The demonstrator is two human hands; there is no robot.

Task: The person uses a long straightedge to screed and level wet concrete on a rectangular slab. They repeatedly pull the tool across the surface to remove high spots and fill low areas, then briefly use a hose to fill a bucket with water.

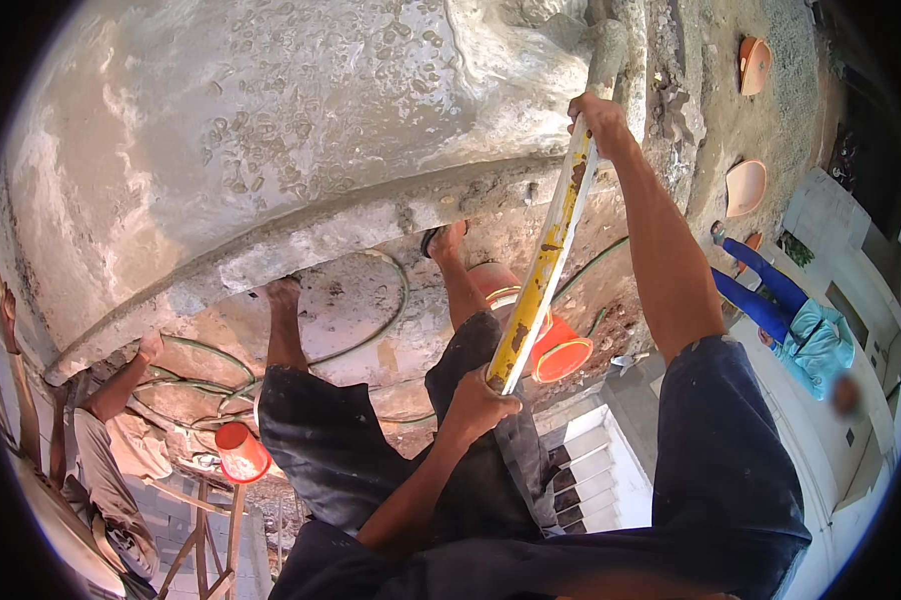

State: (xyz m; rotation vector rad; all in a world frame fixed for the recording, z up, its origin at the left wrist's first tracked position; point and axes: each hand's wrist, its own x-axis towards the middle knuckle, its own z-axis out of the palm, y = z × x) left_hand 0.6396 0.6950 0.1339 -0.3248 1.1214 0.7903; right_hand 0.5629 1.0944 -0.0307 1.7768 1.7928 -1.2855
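Note:
My right hand (603, 122) is closed round the far end of a long straightedge bar (548, 262), yellow with worn, rusty patches and a white side. Lower down, at the near end of the bar, my left hand (478, 405) grips it with fingers wrapped round. The bar slants from near the middle up to the right, across the rim of a grey concrete slab (271, 170). Wet, pitted cement covers much of that surface. Whether the bar touches the concrete, I cannot tell.
A red bucket (243, 455) stands at left; another orange-red bucket (561, 352) is behind the bar. A green hose (403, 300) loops over the ground past my feet. Shallow orange basins (746, 189) lie at right, near a person in teal (816, 345). Another person's leg (118, 392) is at left.

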